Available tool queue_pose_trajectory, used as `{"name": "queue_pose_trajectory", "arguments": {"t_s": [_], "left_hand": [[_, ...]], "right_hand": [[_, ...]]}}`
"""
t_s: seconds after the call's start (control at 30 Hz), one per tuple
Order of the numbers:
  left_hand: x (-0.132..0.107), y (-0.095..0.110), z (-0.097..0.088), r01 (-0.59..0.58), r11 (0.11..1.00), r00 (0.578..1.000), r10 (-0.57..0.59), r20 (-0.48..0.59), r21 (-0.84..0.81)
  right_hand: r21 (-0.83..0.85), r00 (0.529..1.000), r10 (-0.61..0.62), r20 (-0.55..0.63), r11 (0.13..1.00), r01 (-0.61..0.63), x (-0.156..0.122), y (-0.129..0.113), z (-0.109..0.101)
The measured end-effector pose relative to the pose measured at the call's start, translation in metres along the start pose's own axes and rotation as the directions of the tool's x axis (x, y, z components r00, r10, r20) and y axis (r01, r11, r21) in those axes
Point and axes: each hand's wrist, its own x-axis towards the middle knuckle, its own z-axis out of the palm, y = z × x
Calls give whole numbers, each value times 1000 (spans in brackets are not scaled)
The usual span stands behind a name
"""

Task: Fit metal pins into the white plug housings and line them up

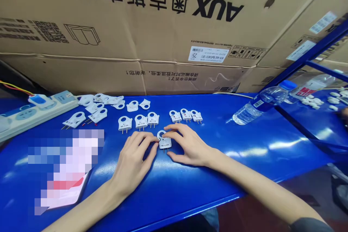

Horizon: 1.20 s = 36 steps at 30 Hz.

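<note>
Item: one white plastic plug body with a ring-shaped top and two slim metal pins (165, 143), on the bench between the two hands, ring away from the person, pins towards them. Small dark markings run across its front, too fine to read.

Left hand (138, 156): fingers curled, fingertips and thumb drawn together at the plug's left edge; whether they pinch it cannot be told. Right hand (189, 145): fingers and thumb spread apart in a loose curve about the plug's right side, index fingertip by the ring.

Like pieces: three ringed white plugs in a row (186, 115), beyond the right hand; three more (125, 124), beyond the left; a jumbled heap of white plastic pieces (104, 99), farther left.

Lettering: large brown corrugated-cardboard carton (163, 43), creased, printed upside down in black "AUX 奥克斯空调", with a QR code, pictograms and a white paper label (208, 54) beginning "KFR".

Also: glossy blue bench surface (206, 181); long white power strip (38, 114) bearing an inserted plug; flat rounded-corner slab with a pixelated face (65, 194); clear plastic bottle with blue cap and blue label (247, 110), lying tilted.
</note>
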Motion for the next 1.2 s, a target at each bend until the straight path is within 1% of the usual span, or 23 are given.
{"name": "queue_pose_trajectory", "arguments": {"t_s": [0.2, 0.3, 0.47, 0.6, 0.7, 0.83, 0.97, 1.1, 1.2], "left_hand": [[1, 4, 1, -62, 992, 995, 53, -79, -109], [0, 5, 1, -68, 994, 995, 61, -81, -85], [1, 5, -1, -25, 997, 997, 20, -71, -71], [3, 4, -2, -82, 994, 994, 76, -78, -77], [3, 4, -2, -83, 994, 991, 75, -107, -75], [3, 5, -2, -65, 994, 991, 53, -126, -93], [4, 6, -4, -57, 986, 995, 45, -85, -154], [6, 8, -6, -71, 980, 994, 55, -94, -186], [7, 10, -7, -52, 981, 994, 32, -107, -187]], "right_hand": [[-9, 997, 37, 68, 999, -37, 0, 1, -2], [6, 996, 36, 79, 999, -37, -1, 2, -1], [19, 996, 29, 89, 999, -31, 0, 3, -6], [-1, 994, 22, 107, 1000, -22, 0, 3, -9], [-3, 993, 21, 119, 1000, -21, 0, 3, -10], [11, 995, 10, 102, 1000, -11, 0, 3, -9], [16, 997, -24, 78, 1000, 22, 0, 2, -7], [-2, 997, -82, 10, 997, 82, 0, 0, -6], [-13, 992, -120, -48, 993, 120, 0, 1, -5]]}}
